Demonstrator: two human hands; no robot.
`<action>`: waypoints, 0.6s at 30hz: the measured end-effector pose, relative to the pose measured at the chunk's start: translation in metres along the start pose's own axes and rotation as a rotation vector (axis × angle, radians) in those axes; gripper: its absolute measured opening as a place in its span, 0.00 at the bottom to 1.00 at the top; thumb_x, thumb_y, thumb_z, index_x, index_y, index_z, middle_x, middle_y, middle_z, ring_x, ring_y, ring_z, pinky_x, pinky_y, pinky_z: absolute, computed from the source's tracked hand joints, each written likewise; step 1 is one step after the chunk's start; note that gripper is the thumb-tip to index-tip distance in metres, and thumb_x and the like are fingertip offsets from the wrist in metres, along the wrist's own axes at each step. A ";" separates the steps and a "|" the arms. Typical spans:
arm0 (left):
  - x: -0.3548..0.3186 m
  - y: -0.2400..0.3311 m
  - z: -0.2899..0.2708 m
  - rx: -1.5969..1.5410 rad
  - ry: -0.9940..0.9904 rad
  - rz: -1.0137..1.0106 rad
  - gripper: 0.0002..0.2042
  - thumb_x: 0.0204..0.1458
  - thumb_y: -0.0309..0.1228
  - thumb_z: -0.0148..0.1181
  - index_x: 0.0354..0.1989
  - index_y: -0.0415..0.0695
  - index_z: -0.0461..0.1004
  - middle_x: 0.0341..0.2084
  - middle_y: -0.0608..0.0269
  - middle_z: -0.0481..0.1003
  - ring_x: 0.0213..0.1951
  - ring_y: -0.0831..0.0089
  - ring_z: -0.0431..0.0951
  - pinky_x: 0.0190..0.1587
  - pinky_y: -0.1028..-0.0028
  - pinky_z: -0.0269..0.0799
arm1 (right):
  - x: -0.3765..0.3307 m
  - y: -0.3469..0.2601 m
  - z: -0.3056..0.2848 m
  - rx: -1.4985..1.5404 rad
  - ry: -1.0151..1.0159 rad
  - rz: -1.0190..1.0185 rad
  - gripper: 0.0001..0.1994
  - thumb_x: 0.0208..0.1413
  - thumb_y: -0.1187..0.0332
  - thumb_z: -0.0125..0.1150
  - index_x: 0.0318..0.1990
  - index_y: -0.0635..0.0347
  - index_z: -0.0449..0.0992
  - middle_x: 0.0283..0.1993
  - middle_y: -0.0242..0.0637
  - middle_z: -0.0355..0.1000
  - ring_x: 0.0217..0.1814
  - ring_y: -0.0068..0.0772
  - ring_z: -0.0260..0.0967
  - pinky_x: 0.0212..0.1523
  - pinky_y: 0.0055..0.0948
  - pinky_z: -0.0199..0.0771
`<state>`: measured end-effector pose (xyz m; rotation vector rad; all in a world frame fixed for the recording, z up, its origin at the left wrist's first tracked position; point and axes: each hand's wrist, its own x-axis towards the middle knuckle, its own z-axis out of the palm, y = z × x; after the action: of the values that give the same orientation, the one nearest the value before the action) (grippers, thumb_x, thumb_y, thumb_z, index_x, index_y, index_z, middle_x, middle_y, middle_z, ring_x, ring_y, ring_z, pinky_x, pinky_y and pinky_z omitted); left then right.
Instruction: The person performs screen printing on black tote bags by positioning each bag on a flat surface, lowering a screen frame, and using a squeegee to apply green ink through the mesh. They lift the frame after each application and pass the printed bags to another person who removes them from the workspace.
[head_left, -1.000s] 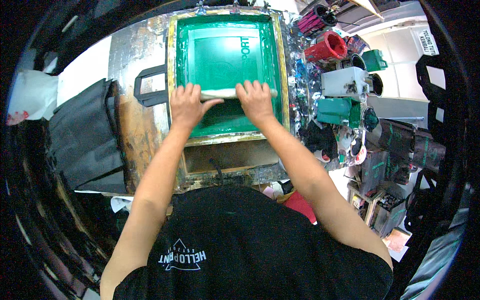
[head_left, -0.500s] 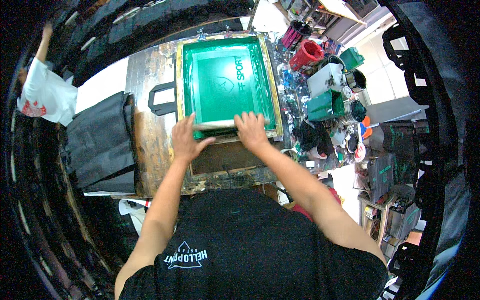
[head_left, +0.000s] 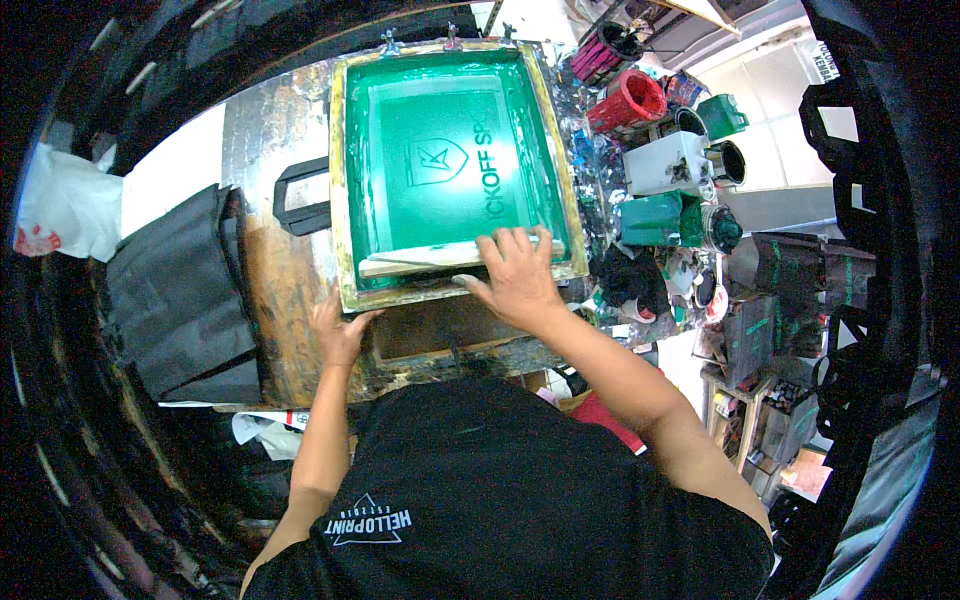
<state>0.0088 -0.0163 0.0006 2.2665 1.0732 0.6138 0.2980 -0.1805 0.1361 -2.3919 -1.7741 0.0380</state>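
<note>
A screen-printing frame (head_left: 341, 170) with a yellowish rim lies before me, its mesh covered in green ink (head_left: 410, 220). A shield emblem and lettering show through the mesh. At the near end a long pale squeegee (head_left: 420, 259) rests across the inside of the frame. My right hand (head_left: 522, 280) is closed on the squeegee's right part, fingers over the top and thumb on the near side. My left hand (head_left: 338, 335) grips the frame's near left corner, which looks slightly raised. From under the frame's left side a black bag handle (head_left: 283, 197) sticks out.
Black fabric bags (head_left: 185, 300) are stacked on the table's left. Clamps (head_left: 452, 40) stand at the frame's far edge. On the right crowd a red tub (head_left: 632, 100), a green container (head_left: 655, 220) and several ink pots. A person in a white shirt (head_left: 70, 205) is at far left.
My left hand has let go of the squeegee and moved down to the frame's near left corner. The frame's near edge looks higher. My right hand stays on the squeegee.
</note>
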 end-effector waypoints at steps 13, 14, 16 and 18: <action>0.177 0.144 -0.087 -1.050 0.423 -0.015 0.21 0.65 0.36 0.61 0.61 0.37 0.70 0.41 0.65 0.77 0.39 0.78 0.74 0.47 0.75 0.71 | 0.164 0.022 -0.189 -0.174 0.712 -0.133 0.31 0.61 0.35 0.51 0.30 0.55 0.80 0.30 0.42 0.78 0.38 0.45 0.78 0.51 0.53 0.64; 0.178 0.127 -0.072 -1.207 0.405 -0.075 0.22 0.65 0.37 0.61 0.61 0.37 0.69 0.43 0.64 0.76 0.39 0.75 0.74 0.48 0.73 0.72 | 0.166 0.021 -0.196 -0.055 0.657 -0.102 0.34 0.63 0.33 0.47 0.28 0.59 0.79 0.29 0.46 0.78 0.36 0.46 0.77 0.53 0.53 0.67; 0.151 0.107 -0.043 -0.463 0.262 -0.233 0.28 0.61 0.43 0.65 0.62 0.35 0.68 0.49 0.55 0.75 0.45 0.65 0.76 0.51 0.67 0.72 | 0.169 0.024 -0.197 -0.059 0.651 -0.100 0.34 0.64 0.33 0.45 0.28 0.57 0.78 0.29 0.44 0.78 0.36 0.45 0.77 0.55 0.55 0.65; 0.118 0.034 0.002 -0.201 0.061 -0.255 0.36 0.57 0.49 0.69 0.63 0.33 0.66 0.55 0.44 0.73 0.53 0.52 0.75 0.55 0.58 0.71 | 0.173 0.022 -0.205 -0.037 0.636 -0.103 0.34 0.64 0.33 0.44 0.28 0.57 0.78 0.29 0.44 0.78 0.36 0.45 0.77 0.54 0.55 0.65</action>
<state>0.0968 0.0600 0.0402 1.9133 1.2466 0.6555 0.3939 -0.0451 0.3486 -2.0008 -1.5746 -0.6893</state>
